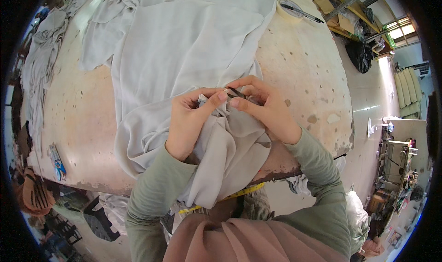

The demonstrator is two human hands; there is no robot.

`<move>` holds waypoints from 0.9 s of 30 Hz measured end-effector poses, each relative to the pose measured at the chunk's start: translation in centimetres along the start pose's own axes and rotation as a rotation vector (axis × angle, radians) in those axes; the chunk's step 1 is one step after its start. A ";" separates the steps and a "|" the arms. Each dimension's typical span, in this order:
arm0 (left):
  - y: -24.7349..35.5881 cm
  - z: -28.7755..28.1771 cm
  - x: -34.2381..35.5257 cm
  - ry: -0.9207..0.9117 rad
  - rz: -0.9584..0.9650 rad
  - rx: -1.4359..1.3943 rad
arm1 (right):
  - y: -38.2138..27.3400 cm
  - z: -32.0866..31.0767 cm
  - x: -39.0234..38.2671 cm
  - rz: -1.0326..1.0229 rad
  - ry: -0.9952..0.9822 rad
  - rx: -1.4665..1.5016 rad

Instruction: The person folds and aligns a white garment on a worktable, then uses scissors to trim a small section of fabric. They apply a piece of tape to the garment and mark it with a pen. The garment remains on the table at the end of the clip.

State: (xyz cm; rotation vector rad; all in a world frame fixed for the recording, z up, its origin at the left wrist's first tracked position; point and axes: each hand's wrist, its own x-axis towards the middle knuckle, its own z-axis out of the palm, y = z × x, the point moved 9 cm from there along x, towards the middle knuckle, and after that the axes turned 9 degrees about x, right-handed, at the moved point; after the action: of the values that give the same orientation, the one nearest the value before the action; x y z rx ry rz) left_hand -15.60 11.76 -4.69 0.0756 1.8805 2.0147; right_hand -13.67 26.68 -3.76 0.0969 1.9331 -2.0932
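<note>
Pale grey-white fabric (184, 41) spreads over the table and bunches toward me at its near edge. My left hand (191, 119) pinches a gathered bit of it between thumb and fingers. My right hand (267, 110), just to the right, is closed round a small dark tool (235, 92), perhaps snips, at that same gathered spot; its exact shape is partly hidden by my fingers. The fabric's lower folds hang between my forearms.
The worn table (308, 82) carries a tape roll (285, 13) with a pen, a small box (58, 163) at left and more fabric (46, 41). A yellow measuring tape (244, 191) lies below the near edge. Shelving (398, 170) and a black bag (359, 55) stand rightward.
</note>
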 end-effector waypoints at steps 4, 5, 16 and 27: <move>-0.7 0.2 0.0 -0.010 -0.111 -0.224 | -4.1 0.0 -1.1 -0.417 0.150 -0.346; -0.8 0.2 0.0 -0.011 -0.136 -0.227 | -4.8 0.1 -1.5 -0.497 0.186 -0.395; -1.0 0.5 -0.1 -0.052 -0.163 -0.263 | -6.0 1.2 -2.1 -0.718 0.234 -0.668; 1.0 0.1 -0.3 -0.010 0.104 0.145 | -6.0 2.5 -2.6 -0.789 0.126 -0.968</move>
State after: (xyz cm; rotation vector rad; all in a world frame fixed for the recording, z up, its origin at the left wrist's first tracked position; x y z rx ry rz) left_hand -15.58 11.73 -3.62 0.2267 2.0537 1.9365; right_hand -12.36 25.04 2.92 -0.8623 3.1691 -1.1917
